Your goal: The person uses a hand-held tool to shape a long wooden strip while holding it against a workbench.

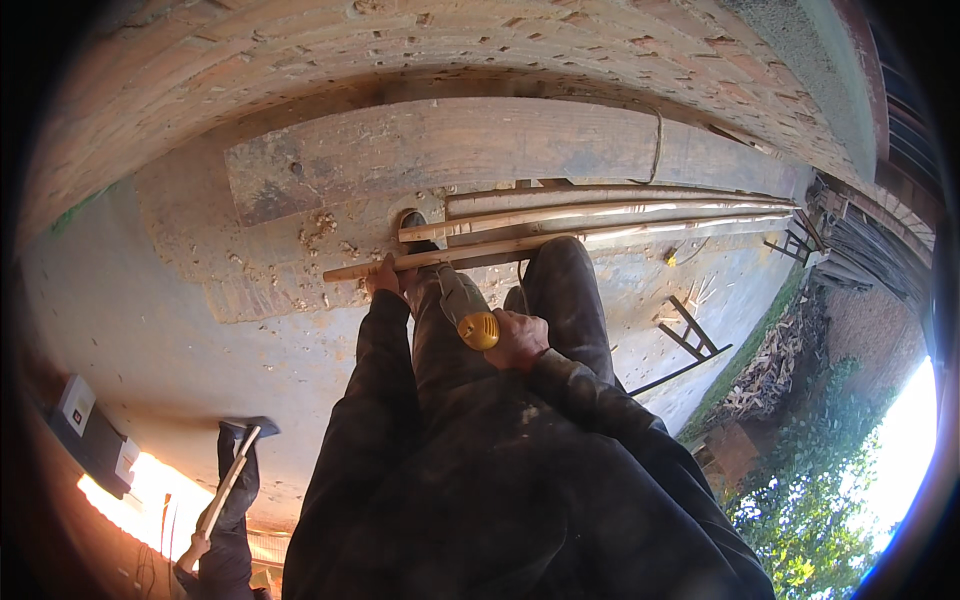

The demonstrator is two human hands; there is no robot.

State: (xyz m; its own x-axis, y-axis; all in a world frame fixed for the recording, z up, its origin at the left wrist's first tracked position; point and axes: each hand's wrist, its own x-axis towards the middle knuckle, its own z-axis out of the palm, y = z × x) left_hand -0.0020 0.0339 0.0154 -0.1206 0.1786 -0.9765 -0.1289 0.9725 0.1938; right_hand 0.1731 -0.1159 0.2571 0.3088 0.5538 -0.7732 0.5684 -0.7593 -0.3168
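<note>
The power tool, yellow-ended with a duller body, is almost at the centre of the view, above the person's lap, its nose pointing towards 11 o'clock. The right hand, at 4 o'clock from it, is closed around it beside the yellow end; the exact hold of the fingers is hidden. The nose is right by a pale pole, though I cannot tell whether they touch. At 10 o'clock from the tool, the left hand grips that pole near its closer end, fingers narrow around the wood. The pole runs from between 9 and 10 o'clock to between 2 and 3, crossing above the left leg.

Just beyond it, at 12 o'clock, lies a second pole, and the left shoe shows at 11. Shavings are scattered at 10. Farther out at 12 is a wide plank, then a brick wall.

A dark frame lies at 3 o'clock, with a heap of scraps past it and a tree at 4. At 8 o'clock, well apart, a co-worker's hand holds a stick.
</note>
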